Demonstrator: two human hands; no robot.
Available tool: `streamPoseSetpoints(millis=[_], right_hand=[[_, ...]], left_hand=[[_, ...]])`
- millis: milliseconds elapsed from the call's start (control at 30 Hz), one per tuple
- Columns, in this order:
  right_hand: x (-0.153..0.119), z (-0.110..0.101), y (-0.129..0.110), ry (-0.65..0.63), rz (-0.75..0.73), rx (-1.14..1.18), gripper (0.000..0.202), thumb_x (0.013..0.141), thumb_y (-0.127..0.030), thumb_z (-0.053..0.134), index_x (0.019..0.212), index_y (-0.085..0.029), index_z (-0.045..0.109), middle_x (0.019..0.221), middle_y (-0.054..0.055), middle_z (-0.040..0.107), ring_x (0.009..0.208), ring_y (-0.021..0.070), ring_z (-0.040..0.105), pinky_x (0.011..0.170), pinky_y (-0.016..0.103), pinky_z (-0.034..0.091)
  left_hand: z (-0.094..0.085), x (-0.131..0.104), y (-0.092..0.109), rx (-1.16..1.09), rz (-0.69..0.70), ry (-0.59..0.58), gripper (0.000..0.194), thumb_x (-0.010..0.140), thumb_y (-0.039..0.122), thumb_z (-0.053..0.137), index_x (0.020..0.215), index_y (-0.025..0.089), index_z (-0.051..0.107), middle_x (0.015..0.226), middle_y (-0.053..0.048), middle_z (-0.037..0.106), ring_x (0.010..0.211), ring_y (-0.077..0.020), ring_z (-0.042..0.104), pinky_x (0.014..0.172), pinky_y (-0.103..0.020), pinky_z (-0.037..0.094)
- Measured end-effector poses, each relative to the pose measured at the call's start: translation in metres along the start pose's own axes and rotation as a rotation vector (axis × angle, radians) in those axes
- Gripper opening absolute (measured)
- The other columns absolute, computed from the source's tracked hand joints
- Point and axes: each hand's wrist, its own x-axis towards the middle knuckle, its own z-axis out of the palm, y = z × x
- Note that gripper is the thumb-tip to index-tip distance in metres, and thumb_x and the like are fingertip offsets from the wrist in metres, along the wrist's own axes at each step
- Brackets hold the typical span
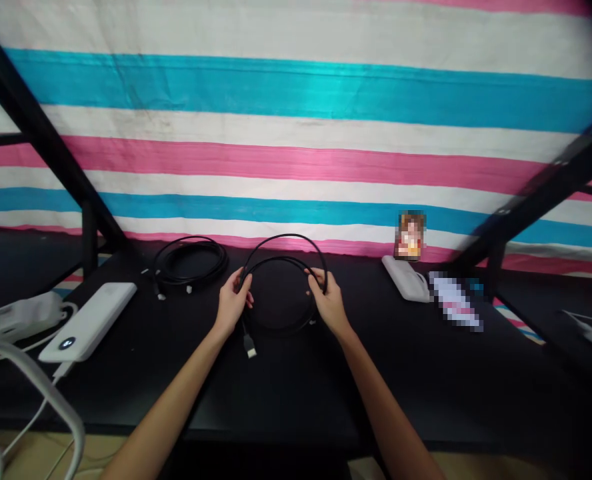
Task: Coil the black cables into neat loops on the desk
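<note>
Pinching the cable [285,259] at opposite sides: your left hand [233,303] and right hand [330,300], both closed on it. Coil [221,265] left of cable, power bank [95,319] further left.

1. Tabletop [296,393]: plain black.
2. USB cable [286,235] above the tabletop's middle: black, its plug [249,343] black with a pale tip.
3. Coiled cable [220,263] near the far edge, left of centre: black, with whitish connector ends [161,297].
4. Power bank [96,317] by the left edge: white, with a dark round display [67,343].
5. Sheet [296,93] beyond the far edge: horizontal stripes of turquoise, pink and greyish white.
6. Frame bar [41,127] at the left edge: black.
</note>
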Motion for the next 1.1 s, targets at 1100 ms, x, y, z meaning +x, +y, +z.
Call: streamPoseSetpoints(millis=[1100], right_hand=[[-0.007, 0.018, -0.07, 0.07, 0.336, 0.771, 0.037, 0.064, -0.044, 0.071, 0.077, -0.023, 0.043, 0.045, -0.014, 0.014, 0.034, 0.0029, 0.01, 0.029, 0.013, 0.005]], left_hand=[[0.044, -0.035, 0.049, -0.512, -0.009, 0.017, 0.053, 0.08, 0.062, 0.039, 0.051, 0.021, 0.022, 0.037, 0.008, 0.018, 0.033, -0.0062, 0.023, 0.036, -0.022, 0.02]])
